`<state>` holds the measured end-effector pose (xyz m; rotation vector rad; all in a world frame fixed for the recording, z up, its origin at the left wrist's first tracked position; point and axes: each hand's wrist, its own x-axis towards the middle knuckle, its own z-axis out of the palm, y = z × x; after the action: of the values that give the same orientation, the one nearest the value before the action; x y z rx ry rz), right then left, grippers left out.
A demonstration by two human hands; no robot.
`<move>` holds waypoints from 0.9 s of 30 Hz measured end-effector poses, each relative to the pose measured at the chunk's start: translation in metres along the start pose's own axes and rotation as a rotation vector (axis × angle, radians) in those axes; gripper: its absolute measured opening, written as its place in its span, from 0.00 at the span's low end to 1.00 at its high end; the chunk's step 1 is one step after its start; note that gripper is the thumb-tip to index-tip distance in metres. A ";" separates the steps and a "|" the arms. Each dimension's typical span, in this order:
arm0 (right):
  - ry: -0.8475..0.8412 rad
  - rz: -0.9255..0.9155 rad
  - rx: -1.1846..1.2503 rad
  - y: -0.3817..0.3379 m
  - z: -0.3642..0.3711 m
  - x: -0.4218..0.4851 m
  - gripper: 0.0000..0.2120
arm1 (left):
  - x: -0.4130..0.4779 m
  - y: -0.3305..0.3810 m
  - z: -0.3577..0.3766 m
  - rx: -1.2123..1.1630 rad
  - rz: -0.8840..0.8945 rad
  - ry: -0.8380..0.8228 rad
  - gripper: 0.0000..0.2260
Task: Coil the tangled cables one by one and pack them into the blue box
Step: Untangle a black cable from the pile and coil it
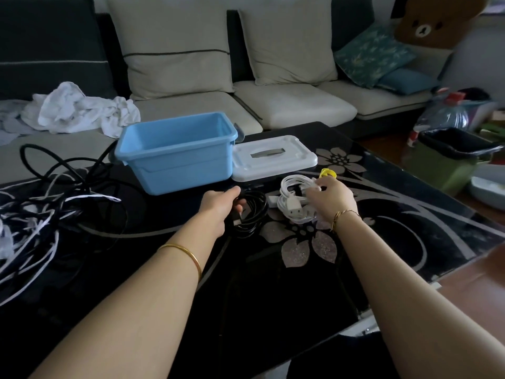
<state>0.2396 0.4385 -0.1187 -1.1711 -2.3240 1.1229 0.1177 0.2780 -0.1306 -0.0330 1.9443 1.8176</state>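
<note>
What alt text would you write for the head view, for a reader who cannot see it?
A person's left hand grips a coiled black cable, the right hand holds a coiled white cable, near an open blue box.

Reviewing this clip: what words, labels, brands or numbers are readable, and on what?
None readable. The blue box, white lid, black coiled cable and white coiled cable show no print; red patches on the plastic bag at right are too blurred to read.

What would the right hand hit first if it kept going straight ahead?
The right hand holds the white coiled cable; past it, probably the white lid, though depth is unclear.
</note>
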 end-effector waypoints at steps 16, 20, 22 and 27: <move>0.201 -0.039 -0.234 -0.015 -0.006 0.009 0.14 | 0.004 -0.004 0.006 -0.222 -0.094 0.141 0.11; 0.122 -0.016 -0.277 -0.017 0.001 0.015 0.14 | 0.003 -0.003 0.011 -0.229 -0.103 0.126 0.10; 0.081 -0.006 -0.244 -0.014 0.004 0.012 0.14 | 0.005 -0.003 0.011 -0.215 -0.091 0.124 0.08; 0.030 -0.033 -0.195 -0.023 0.014 0.008 0.05 | 0.005 -0.006 0.012 0.209 0.010 0.247 0.18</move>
<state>0.2137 0.4295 -0.1108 -1.2008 -2.4647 0.8762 0.1187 0.2902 -0.1377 -0.1876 2.3004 1.6724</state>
